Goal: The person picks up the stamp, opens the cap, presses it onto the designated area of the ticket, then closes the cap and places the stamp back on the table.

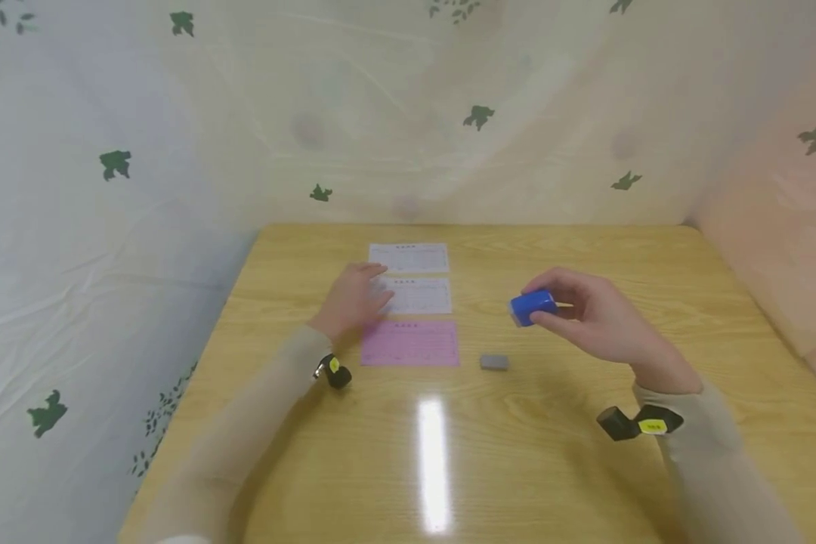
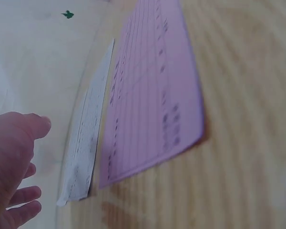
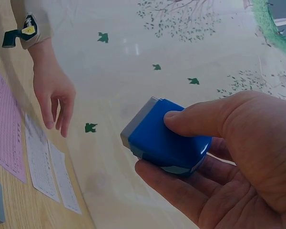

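Well, the blue block (image 1: 533, 306) is up off the bench (image 1: 353, 468), pinched between thumb and fingers of the right hand (image 1: 601, 321). A grey block (image 1: 494, 363) lies beside the pink slip (image 1: 411, 345); beyond that, the left hand (image 1: 352, 298) reaches over two white slips (image 1: 420, 296), fingers loosely extended. The far edge runs near the slips, the right edge well away from the hands.

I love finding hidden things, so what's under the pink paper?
You can see the wooden table around the edges of the pink paper. The paper covers whatever is right beneath it, so I can't tell.
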The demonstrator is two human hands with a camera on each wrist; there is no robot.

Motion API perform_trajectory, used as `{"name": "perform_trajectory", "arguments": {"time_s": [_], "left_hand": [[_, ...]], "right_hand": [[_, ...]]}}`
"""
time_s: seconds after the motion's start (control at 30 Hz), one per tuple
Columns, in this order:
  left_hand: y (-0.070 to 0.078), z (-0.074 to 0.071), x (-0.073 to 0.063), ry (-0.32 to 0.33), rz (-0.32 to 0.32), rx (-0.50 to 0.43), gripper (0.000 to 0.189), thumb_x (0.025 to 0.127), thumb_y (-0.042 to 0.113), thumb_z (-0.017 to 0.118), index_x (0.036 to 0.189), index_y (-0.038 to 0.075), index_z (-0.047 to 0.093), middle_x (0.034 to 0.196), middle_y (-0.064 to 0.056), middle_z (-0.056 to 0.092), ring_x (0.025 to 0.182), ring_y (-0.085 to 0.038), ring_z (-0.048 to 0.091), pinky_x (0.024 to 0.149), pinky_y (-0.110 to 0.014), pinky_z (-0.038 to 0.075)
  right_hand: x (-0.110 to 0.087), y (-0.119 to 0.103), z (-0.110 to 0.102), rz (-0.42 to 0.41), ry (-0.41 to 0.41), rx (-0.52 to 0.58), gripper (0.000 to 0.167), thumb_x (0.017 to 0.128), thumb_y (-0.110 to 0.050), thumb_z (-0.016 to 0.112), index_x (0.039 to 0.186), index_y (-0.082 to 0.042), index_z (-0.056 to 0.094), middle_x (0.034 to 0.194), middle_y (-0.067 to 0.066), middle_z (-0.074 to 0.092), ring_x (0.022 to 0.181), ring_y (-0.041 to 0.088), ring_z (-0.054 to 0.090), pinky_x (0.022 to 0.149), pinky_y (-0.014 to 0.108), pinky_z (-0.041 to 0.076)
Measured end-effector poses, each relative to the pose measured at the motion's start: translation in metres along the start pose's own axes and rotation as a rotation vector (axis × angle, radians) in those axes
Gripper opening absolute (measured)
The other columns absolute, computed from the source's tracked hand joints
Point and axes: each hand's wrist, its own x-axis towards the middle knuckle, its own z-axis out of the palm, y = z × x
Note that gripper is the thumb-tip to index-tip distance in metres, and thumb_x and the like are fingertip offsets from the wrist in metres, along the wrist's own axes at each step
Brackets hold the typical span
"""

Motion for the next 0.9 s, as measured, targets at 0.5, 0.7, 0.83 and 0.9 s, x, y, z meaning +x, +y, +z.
{"name": "perform_trajectory", "arguments": {"time_s": [0.5, 0.7, 0.83, 0.9], "left_hand": [[-0.019, -0.009, 0.027, 0.027, -0.029, -0.004, 0.066, 0.102, 0.028, 0.07, 0.16, 0.005, 0.045, 0.161, -0.021, 0.052, 0.151, -0.041, 0.048, 0.132, -0.055, 0.033], [-0.037, -0.01, 0.036, 0.052, -0.069, -0.042, 0.058, 0.103, 0.023, 0.067, 0.155, 0.001, 0.051, 0.158, -0.021, 0.055, 0.149, -0.041, 0.049, 0.13, -0.057, 0.034], [-0.047, -0.007, 0.038, 0.047, -0.089, -0.028, 0.056, 0.103, 0.022, 0.069, 0.153, 0.001, 0.053, 0.157, -0.02, 0.056, 0.151, -0.04, 0.048, 0.13, -0.056, 0.035], [-0.05, -0.006, 0.039, 0.046, -0.09, -0.033, 0.054, 0.104, 0.022, 0.068, 0.152, 0.002, 0.054, 0.157, -0.02, 0.056, 0.15, -0.04, 0.049, 0.13, -0.056, 0.035]], "right_hand": [[0.0, 0.002, -0.002, 0.017, -0.03, -0.013, 0.03, 0.097, -0.001, 0.075, 0.126, -0.006, 0.068, 0.113, 0.005, 0.075, 0.101, 0.012, 0.077, 0.091, 0.017, 0.061], [-0.001, 0.001, 0.0, 0.016, -0.033, 0.007, 0.029, 0.098, -0.004, 0.074, 0.126, -0.007, 0.068, 0.114, 0.004, 0.075, 0.101, 0.014, 0.077, 0.091, 0.019, 0.063], [-0.002, 0.002, 0.001, -0.001, -0.046, 0.034, 0.029, 0.098, -0.002, 0.074, 0.126, -0.007, 0.067, 0.114, 0.005, 0.075, 0.1, 0.016, 0.077, 0.09, 0.021, 0.064], [-0.003, 0.003, 0.001, -0.01, -0.048, 0.036, 0.03, 0.097, 0.0, 0.074, 0.126, -0.007, 0.067, 0.113, 0.005, 0.074, 0.099, 0.017, 0.077, 0.089, 0.02, 0.064]]}}
